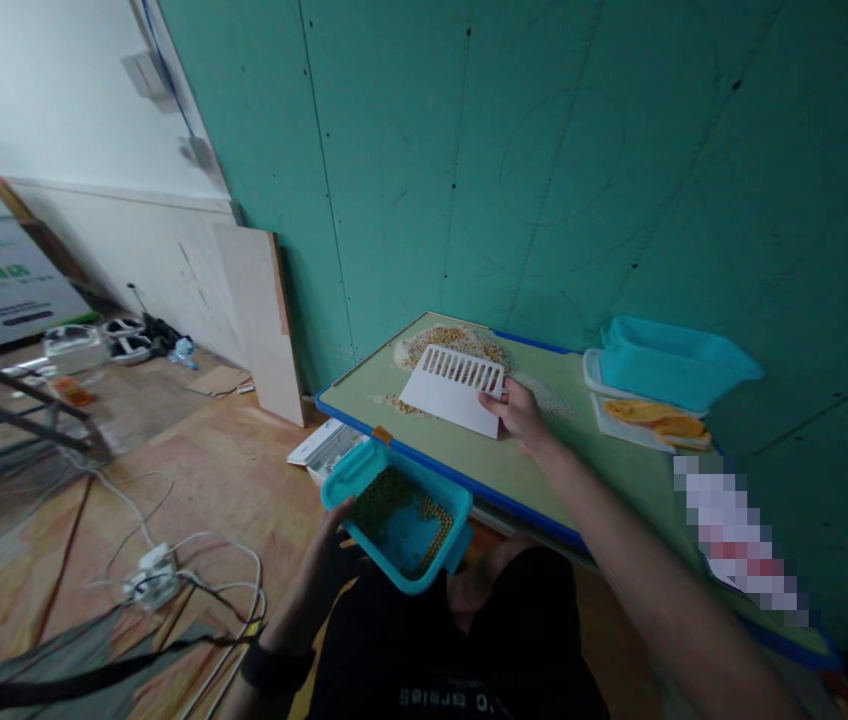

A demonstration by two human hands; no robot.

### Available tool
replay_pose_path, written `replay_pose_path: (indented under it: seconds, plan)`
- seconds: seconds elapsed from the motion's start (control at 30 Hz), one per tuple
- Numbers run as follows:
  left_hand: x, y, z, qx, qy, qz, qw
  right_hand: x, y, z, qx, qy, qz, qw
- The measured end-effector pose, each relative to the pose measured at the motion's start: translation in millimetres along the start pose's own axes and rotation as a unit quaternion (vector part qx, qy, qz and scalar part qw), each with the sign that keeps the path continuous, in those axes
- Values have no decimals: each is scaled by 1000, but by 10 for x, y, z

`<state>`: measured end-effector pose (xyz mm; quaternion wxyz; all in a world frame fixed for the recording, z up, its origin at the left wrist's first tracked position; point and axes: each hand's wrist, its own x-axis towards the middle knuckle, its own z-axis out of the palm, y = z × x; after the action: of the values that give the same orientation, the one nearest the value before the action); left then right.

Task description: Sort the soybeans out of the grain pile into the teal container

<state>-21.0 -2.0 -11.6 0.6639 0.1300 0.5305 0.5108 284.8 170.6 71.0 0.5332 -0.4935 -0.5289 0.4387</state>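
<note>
Table; beside it, blue tub: dark grains, yellow beans.

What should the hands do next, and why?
Perhaps slide the white slotted scoop into the grains: its slotted end faces them, the right hand grips its side, and the left hand is at the blue bin by the table.

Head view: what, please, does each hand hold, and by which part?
Right hand: white slotted panel, by its right edge; left hand: blue bin, by its left rim.
</note>
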Motion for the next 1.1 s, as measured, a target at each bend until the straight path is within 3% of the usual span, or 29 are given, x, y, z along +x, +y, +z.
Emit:
replay_pose_path:
  seconds: [0.57, 1.1]
  plan:
    - [-30, 67, 9, 14, 30, 7, 999, -82, -75, 68, 4, -46, -6, 999]
    - [92, 116, -189, -26, 23, 27, 999, -145, -97, 110, 4, -61, -1, 998]
